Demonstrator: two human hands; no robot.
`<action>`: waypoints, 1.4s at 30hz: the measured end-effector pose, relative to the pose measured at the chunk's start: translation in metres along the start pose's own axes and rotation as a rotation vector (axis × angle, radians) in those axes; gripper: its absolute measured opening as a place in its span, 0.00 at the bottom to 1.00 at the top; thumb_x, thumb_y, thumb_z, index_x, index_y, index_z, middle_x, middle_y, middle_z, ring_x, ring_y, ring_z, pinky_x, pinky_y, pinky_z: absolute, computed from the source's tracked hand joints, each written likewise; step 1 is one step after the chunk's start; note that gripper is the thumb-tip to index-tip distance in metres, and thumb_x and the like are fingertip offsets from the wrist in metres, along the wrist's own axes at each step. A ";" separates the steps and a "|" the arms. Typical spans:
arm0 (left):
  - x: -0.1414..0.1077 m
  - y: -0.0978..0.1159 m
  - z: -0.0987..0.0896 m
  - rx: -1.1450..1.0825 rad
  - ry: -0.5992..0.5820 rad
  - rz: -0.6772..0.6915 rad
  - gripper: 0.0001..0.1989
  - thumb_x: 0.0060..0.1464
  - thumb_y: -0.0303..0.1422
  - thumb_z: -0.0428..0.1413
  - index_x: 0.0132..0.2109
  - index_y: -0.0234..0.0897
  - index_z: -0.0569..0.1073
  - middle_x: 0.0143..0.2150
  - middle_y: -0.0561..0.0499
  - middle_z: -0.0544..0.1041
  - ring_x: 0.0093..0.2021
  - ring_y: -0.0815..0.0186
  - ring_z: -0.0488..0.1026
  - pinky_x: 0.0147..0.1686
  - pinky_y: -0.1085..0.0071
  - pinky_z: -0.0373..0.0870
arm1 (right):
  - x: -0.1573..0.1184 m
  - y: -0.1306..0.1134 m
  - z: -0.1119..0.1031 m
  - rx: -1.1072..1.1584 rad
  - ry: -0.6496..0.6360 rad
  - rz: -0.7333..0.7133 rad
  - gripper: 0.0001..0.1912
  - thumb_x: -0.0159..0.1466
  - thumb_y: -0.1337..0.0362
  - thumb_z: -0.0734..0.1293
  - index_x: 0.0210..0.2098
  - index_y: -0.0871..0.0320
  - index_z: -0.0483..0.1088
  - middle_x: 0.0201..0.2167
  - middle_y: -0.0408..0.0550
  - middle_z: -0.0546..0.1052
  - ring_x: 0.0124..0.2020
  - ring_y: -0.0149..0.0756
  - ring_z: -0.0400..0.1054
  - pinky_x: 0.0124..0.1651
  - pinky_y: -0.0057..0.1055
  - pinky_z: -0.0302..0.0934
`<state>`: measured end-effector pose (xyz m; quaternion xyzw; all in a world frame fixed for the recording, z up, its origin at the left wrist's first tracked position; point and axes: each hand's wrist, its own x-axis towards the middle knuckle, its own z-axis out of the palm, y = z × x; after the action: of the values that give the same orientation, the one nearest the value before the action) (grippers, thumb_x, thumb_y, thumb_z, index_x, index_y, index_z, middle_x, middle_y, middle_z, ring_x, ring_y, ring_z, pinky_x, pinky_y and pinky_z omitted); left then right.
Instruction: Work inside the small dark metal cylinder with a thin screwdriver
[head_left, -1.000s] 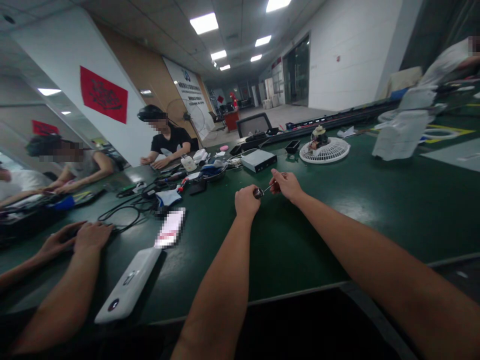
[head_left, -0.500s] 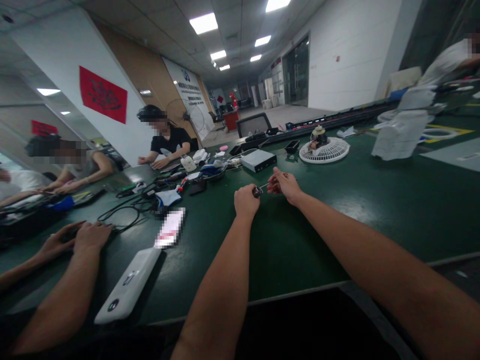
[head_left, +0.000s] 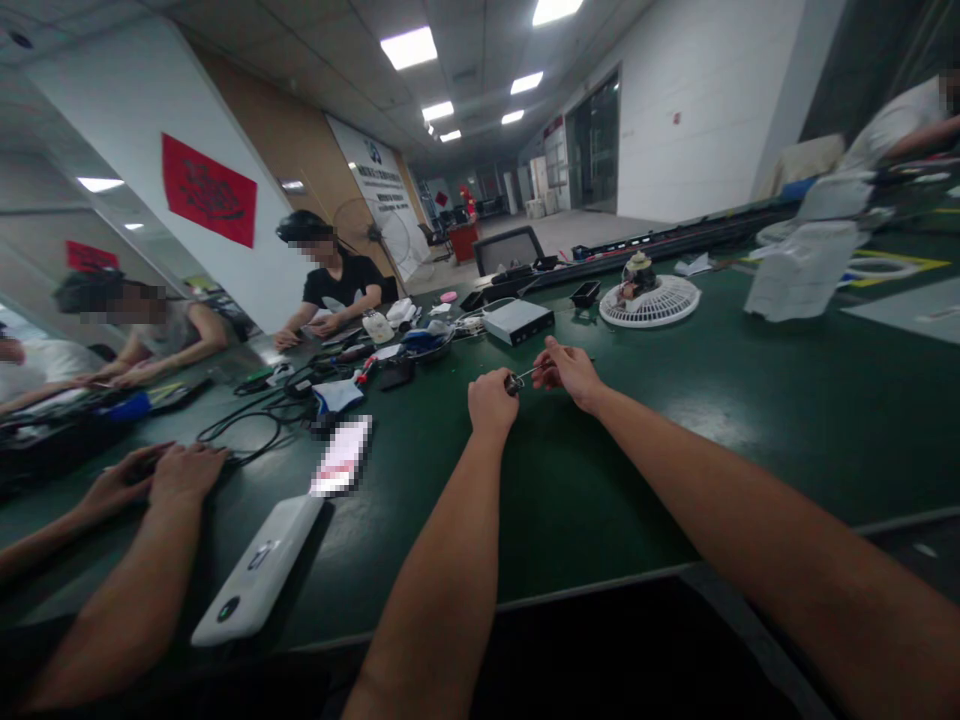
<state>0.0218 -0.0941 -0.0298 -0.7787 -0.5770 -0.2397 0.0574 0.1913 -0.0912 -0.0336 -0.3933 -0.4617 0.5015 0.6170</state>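
My left hand is closed in a fist around a small dark round part, held just above the green table. My right hand pinches a thin metal tool whose tip meets that part. Both hands sit close together near the table's middle, forearms stretched out from the near edge. What the part is stays too small to tell.
A white device lies at the near left beside a co-worker's hands. Cables, a phone, a grey box and a white fan grille lie farther back. Other people sit along the left side.
Both hands shifted very slightly while staying joined at the small part; the grips look the same. The co-worker at the far left moved an arm a little.
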 end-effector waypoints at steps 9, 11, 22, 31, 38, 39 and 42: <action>0.000 0.001 0.000 0.027 0.010 0.011 0.12 0.57 0.27 0.57 0.46 0.44 0.78 0.46 0.48 0.83 0.49 0.57 0.76 0.48 0.63 0.64 | 0.002 0.001 -0.004 -0.044 0.025 -0.062 0.32 0.62 0.34 0.66 0.27 0.60 0.73 0.20 0.49 0.79 0.17 0.32 0.73 0.17 0.24 0.58; 0.000 0.000 0.000 0.029 0.025 0.019 0.11 0.56 0.27 0.58 0.46 0.44 0.78 0.46 0.48 0.82 0.49 0.57 0.76 0.47 0.63 0.64 | 0.001 0.000 -0.003 -0.016 0.004 -0.014 0.32 0.63 0.34 0.65 0.27 0.60 0.73 0.20 0.50 0.79 0.18 0.33 0.74 0.17 0.24 0.58; 0.001 -0.003 0.001 0.021 0.070 0.006 0.11 0.57 0.26 0.57 0.45 0.42 0.78 0.44 0.48 0.82 0.47 0.57 0.76 0.45 0.63 0.65 | 0.001 0.000 -0.005 -0.029 -0.009 -0.011 0.32 0.64 0.35 0.65 0.26 0.60 0.73 0.19 0.49 0.78 0.18 0.33 0.73 0.17 0.24 0.57; 0.000 -0.001 0.000 0.038 0.028 0.008 0.16 0.57 0.23 0.55 0.46 0.46 0.80 0.44 0.48 0.81 0.48 0.58 0.75 0.47 0.64 0.64 | 0.003 0.003 -0.005 -0.056 0.008 -0.067 0.32 0.62 0.34 0.65 0.27 0.59 0.73 0.20 0.48 0.78 0.17 0.31 0.73 0.17 0.23 0.57; 0.000 -0.002 0.003 0.034 0.017 0.026 0.15 0.58 0.23 0.56 0.44 0.46 0.81 0.42 0.49 0.79 0.47 0.59 0.74 0.45 0.64 0.64 | 0.002 0.002 -0.005 -0.173 0.025 -0.088 0.34 0.62 0.33 0.64 0.22 0.59 0.72 0.15 0.47 0.74 0.15 0.31 0.70 0.16 0.25 0.56; 0.000 -0.003 0.003 0.033 0.014 0.032 0.15 0.57 0.22 0.56 0.44 0.46 0.81 0.43 0.49 0.79 0.47 0.59 0.74 0.45 0.64 0.64 | 0.002 0.003 -0.005 -0.203 0.028 -0.107 0.34 0.63 0.33 0.64 0.21 0.59 0.72 0.15 0.47 0.74 0.15 0.31 0.69 0.16 0.25 0.56; -0.001 -0.003 0.004 0.031 0.005 0.050 0.16 0.56 0.22 0.56 0.44 0.47 0.81 0.44 0.49 0.78 0.47 0.59 0.74 0.44 0.65 0.64 | 0.000 0.002 -0.004 -0.266 0.063 -0.149 0.33 0.64 0.35 0.64 0.21 0.58 0.72 0.15 0.46 0.73 0.15 0.32 0.69 0.18 0.26 0.58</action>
<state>0.0203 -0.0923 -0.0337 -0.7912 -0.5609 -0.2312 0.0767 0.1948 -0.0912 -0.0367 -0.4516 -0.5326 0.3761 0.6091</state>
